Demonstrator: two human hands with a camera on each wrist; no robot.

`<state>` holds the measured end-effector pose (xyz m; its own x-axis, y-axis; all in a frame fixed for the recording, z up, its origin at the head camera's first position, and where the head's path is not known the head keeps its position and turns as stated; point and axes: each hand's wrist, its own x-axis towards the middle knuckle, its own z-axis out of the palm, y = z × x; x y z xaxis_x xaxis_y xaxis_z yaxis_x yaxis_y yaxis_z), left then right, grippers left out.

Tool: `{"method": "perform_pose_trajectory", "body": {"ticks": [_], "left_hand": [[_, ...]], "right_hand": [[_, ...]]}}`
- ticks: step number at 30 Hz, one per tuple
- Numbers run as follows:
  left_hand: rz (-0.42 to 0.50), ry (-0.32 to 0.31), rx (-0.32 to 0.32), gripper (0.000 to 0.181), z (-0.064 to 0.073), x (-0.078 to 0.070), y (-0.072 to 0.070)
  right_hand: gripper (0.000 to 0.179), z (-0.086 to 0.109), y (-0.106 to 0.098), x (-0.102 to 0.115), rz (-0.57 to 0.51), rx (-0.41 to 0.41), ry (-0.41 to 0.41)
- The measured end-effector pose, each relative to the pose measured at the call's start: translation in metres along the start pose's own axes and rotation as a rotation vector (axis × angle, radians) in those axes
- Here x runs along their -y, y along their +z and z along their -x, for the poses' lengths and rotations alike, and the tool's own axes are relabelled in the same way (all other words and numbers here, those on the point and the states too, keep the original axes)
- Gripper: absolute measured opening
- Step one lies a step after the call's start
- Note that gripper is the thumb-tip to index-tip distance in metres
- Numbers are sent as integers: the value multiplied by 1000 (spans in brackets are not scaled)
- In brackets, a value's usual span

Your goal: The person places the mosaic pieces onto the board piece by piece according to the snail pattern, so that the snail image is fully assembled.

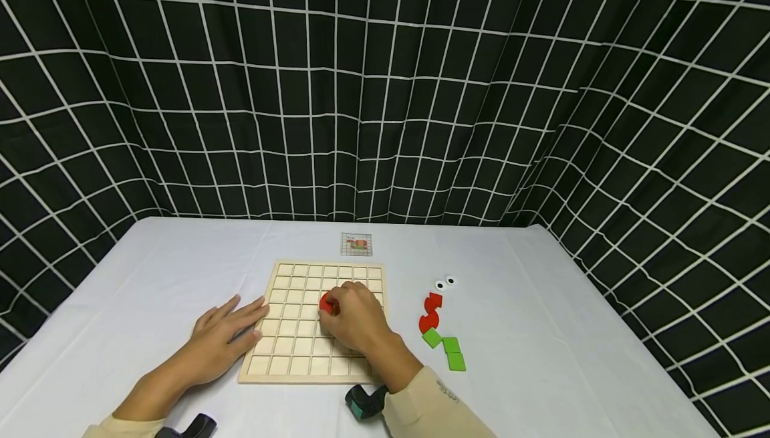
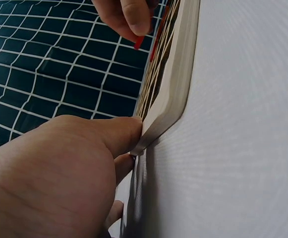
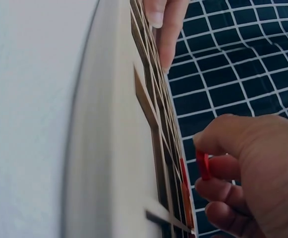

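Observation:
A wooden grid board [image 1: 291,326] lies on the white table. My left hand [image 1: 219,344] rests at its left edge, the fingers fairly straight and the fingertips touching the frame. Over the middle of the board, my right hand [image 1: 359,317] pinches a small red piece [image 3: 203,165] between thumb and fingers, just above the grid in the right wrist view. Another red piece [image 3: 184,172] and an orange one [image 3: 187,204] sit low in the grid there. In the head view my right hand covers part of the board, so their cells are hidden.
Right of the board lie two round eye pieces [image 1: 441,285], several red pieces [image 1: 429,321] and three green squares [image 1: 456,362]. A small picture card [image 1: 357,244] lies behind the board. A black gridded curtain [image 1: 355,90] hangs behind the table.

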<state>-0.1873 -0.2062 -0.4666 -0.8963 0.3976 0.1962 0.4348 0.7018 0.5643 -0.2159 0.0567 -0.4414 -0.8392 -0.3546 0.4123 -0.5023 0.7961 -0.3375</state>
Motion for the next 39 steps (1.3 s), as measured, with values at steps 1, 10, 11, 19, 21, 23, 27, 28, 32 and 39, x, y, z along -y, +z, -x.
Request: {"method": "perform_pose_trajectory", "body": {"ticks": [1, 10, 11, 19, 21, 23, 27, 28, 32, 39], "left_hand": [[-1, 1, 0, 45, 0, 0, 0], [-10, 5, -3, 45, 0, 1, 0], [-10, 4, -2, 45, 0, 1, 0], [-16, 4, -3, 44, -1, 1, -1], [-18, 4, -6, 44, -1, 1, -1], [-17, 3, -6, 44, -1, 1, -1], [-13, 2, -7, 43, -1, 1, 0], [-11, 2, -6, 43, -1, 1, 0], [-9, 3, -1, 44, -1, 1, 1], [-16, 2, -1, 43, -1, 1, 0]], "right_hand": [[8, 0, 1, 0, 12, -3, -6], [5, -1, 7, -1, 41, -10, -41], [5, 0, 7, -1, 38, -11, -45], [8, 2, 6, -3, 22, 16, -62], [9, 2, 6, -4, 8, 32, -54], [10, 2, 6, -5, -8, 47, -44], [11, 2, 6, -8, -41, 57, -34], [11, 2, 5, -9, -46, 55, -32], [11, 3, 2, -10, -66, 44, -29], [13, 5, -16, -12, -152, 28, 26]]}}
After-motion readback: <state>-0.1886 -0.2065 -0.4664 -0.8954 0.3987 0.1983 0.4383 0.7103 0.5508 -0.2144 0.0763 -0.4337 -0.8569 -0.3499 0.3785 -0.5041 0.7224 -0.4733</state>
